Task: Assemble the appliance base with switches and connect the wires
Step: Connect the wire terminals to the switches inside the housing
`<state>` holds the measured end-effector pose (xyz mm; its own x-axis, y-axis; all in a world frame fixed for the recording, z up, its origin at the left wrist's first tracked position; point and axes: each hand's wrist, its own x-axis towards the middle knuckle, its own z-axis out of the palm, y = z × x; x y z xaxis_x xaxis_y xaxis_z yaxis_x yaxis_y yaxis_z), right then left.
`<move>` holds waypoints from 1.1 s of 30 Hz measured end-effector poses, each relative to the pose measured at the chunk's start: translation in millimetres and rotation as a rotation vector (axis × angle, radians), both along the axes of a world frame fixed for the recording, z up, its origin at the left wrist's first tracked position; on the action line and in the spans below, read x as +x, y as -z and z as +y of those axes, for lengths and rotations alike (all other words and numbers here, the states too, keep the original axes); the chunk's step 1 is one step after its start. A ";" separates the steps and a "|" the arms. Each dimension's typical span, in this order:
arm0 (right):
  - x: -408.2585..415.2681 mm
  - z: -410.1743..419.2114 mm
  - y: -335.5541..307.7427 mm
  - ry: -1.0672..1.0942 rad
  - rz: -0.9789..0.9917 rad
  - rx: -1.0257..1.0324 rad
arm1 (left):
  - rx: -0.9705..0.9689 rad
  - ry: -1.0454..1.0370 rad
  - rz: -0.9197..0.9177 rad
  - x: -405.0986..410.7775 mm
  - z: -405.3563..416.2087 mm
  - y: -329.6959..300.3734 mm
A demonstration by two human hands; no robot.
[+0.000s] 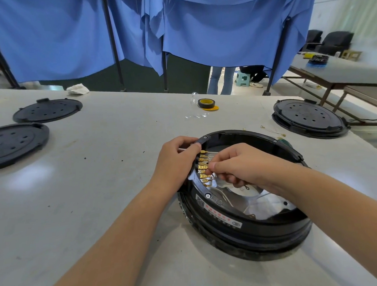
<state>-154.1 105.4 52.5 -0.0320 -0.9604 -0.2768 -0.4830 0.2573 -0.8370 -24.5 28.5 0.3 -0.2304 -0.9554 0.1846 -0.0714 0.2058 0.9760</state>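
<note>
A round black appliance base (249, 231) lies open side up on the grey table, right of centre. A row of several brass terminals (203, 166) runs along the inside of its left wall, with thin white wires leading off them. My left hand (177, 163) grips the left rim of the base from outside, thumb on the rim's top. My right hand (239, 166) reaches inside the base and pinches a brass wire connector at the middle of the terminal row. A shiny metal plate shows at the bottom of the base, partly hidden by my right forearm.
Two black round covers (47, 111) (13, 143) lie at the far left and another stacked one (309, 118) at the far right. A black tape roll (206, 103) and a white rag (77, 89) sit near the table's back edge. Loose wires (273, 131) lie behind the base. Blue curtains hang beyond.
</note>
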 end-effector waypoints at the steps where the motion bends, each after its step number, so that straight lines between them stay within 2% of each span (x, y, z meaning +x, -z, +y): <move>1: 0.2 -0.1 0.5 0.000 -0.001 -0.003 | 0.002 0.004 0.004 0.0 0.1 0.1; 17: 2.0 -2.1 2.2 0.001 0.076 -0.052 | 0.018 0.058 0.027 -0.6 0.4 -2.3; 28: 1.9 -3.4 3.1 -0.009 0.045 -0.062 | 0.013 0.053 0.029 -0.9 -1.9 -0.8; 33: 2.0 -4.5 6.9 -0.041 0.123 -0.126 | 0.005 0.059 0.031 -1.5 -2.3 -0.9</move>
<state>-152.1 100.8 45.6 -0.0185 -0.9884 -0.1507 -0.5916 0.1323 -0.7953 -26.0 26.2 1.3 -0.2804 -0.9414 0.1873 -0.0291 0.2034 0.9787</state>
